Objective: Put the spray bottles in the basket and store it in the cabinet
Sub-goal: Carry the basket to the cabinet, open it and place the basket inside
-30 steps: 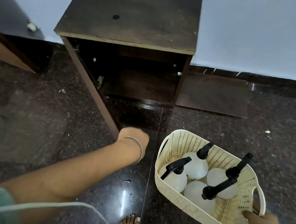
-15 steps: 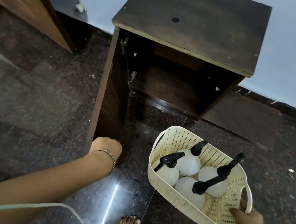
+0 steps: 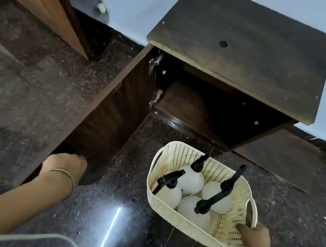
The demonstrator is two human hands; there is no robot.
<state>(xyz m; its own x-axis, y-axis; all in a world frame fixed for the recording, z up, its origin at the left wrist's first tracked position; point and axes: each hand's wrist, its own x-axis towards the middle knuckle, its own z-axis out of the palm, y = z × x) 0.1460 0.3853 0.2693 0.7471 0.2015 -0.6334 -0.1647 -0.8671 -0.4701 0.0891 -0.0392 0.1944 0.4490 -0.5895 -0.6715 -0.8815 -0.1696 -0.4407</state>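
left hand (image 3: 64, 164): closed over the lower front edge of the cabinet door (image 3: 103, 118); the fingers are hidden behind the edge, so how tightly it is gripped cannot be told.
cabinet door: swung wider than half a second ago, now angled well clear of the opening.
cabinet (image 3: 243, 57): dark wood, against the wall; the inner shelf is seen bare, so the way in is judged clear.
basket (image 3: 166, 207): cream, perforated, held just above the dark floor (image 3: 24, 90) in front of the opening, not yet inside.
spray bottles (image 3: 192, 180): four white, black-triggered, upright inside the basket; the loading step is judged done.
right hand (image 3: 255, 237): closed around the basket's near-right handle, bearing its weight.
change from earlier: the basket is held much as before; the view has moved leftward and closer.
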